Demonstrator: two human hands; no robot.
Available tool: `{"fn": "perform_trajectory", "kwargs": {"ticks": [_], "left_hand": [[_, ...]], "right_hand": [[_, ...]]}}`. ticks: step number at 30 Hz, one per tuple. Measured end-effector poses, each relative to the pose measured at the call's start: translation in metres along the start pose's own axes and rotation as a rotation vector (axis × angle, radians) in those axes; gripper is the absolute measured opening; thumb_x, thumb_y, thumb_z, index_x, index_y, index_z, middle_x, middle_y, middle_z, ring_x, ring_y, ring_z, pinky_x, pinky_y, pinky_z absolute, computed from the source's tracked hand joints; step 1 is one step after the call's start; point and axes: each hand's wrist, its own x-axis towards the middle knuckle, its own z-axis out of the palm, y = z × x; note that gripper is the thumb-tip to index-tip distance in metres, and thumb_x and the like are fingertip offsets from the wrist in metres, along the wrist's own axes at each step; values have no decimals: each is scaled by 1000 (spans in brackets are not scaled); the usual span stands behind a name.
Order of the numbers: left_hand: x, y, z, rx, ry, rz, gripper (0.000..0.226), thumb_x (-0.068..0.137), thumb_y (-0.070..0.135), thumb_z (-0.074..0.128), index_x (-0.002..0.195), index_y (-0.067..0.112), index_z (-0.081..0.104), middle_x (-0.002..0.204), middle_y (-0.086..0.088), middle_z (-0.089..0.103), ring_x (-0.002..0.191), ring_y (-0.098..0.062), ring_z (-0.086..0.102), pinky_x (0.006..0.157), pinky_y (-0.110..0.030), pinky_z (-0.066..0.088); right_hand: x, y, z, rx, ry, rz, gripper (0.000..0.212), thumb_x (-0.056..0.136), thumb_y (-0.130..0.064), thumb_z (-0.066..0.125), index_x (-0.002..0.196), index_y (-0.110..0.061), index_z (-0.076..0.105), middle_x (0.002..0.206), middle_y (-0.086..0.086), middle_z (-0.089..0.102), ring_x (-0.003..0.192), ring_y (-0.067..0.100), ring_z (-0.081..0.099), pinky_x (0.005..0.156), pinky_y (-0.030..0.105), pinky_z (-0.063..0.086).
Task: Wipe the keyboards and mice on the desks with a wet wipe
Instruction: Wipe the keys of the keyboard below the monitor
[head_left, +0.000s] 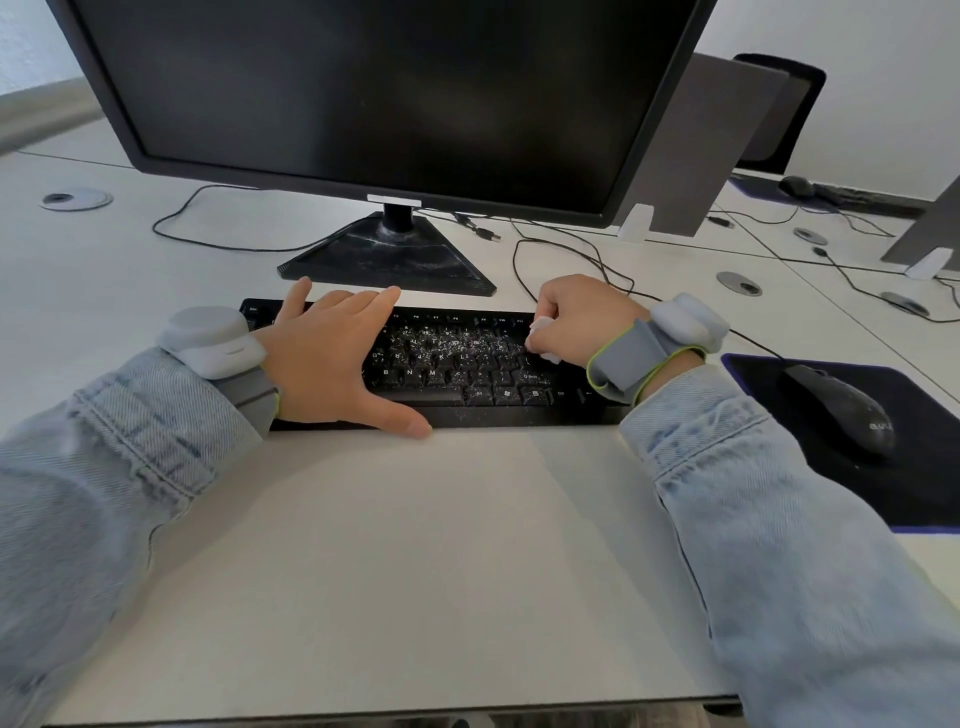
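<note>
Left hand (332, 358) flat, fingers spread, pins keyboard (457, 374) at table (415, 545) middle so it cannot slide. Right hand (576, 322), fingers curled, clamps wet wipe (540, 340) on dusty right-side keys. Mouse (841, 410) on pad, right, untouched.

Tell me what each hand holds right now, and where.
Right hand holds the bunched wet wipe in its fingertips. Left hand holds nothing, flat on the keyboard.

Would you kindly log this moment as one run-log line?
left hand flat on keyboard | right hand grips wet wipe, on keys | mouse on mouse pad, untouched
</note>
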Motion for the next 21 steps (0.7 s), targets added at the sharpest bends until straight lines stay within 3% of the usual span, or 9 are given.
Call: {"fn": "perform_trajectory", "kwargs": {"ticks": [3,9,13,16,21], "left_hand": [[-1,1,-1,1,-4,-8,157,36,106,28,160,17,-7,166,5,15,153,-18,9,122,-56,-10],[0,0,1,9,5,-8,156,37,107,28,159,17,-8,165,6,18,152,-18,12,122,-57,-8],[-1,1,0,19,5,-9,156,36,106,26,160,17,-8,166,5,16,153,-18,11,122,-57,-10],[-1,1,1,21,10,-6,156,37,107,27,159,16,-8,165,6,17,153,-18,12,122,-58,-9],[0,1,1,32,10,-9,155,38,107,25,159,17,-8,166,6,16,153,-18,11,122,-58,-9]], "right_hand": [[-2,-2,0,-13,5,-6,10,89,-19,61,84,-12,56,89,6,54,79,18,47,53,23,30],[-1,1,-1,-24,6,-9,8,87,-19,63,84,-11,60,92,5,63,78,19,52,52,23,33],[9,12,6,86,228,44,20,85,-20,62,68,-20,51,90,-1,61,83,21,56,52,22,31],[11,23,2,246,406,13,7,80,-21,63,74,-19,61,79,-6,59,77,17,56,54,22,33],[2,18,3,113,234,-156,7,80,-23,66,84,-20,70,84,-8,58,79,12,53,56,15,32]]}}
